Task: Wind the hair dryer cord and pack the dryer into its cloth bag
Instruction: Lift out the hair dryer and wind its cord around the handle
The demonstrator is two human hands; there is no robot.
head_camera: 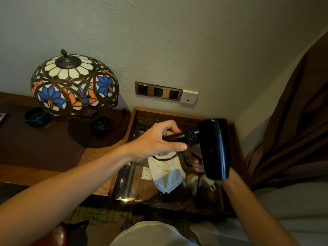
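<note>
Both hands [156, 141] gripping black hair dryer [213, 148], white cloth bag [166, 173] beneath, stained-glass lamp [74, 86] left

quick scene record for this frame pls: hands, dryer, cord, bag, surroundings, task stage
left hand: closed around the dryer's handle
right hand: behind the dryer body, mostly hidden; grip unclear
hair dryer: black, held in the air above the glass-topped table, handle pointing left
cord: hangs loose below the handle, not yet wound
cloth bag: white, lying on the table under the dryer, dryer not inside
lamp: stained-glass shade, on the wooden desk to the left
wall sockets: nothing plugged in
stage: winding not done, packing not started
</note>
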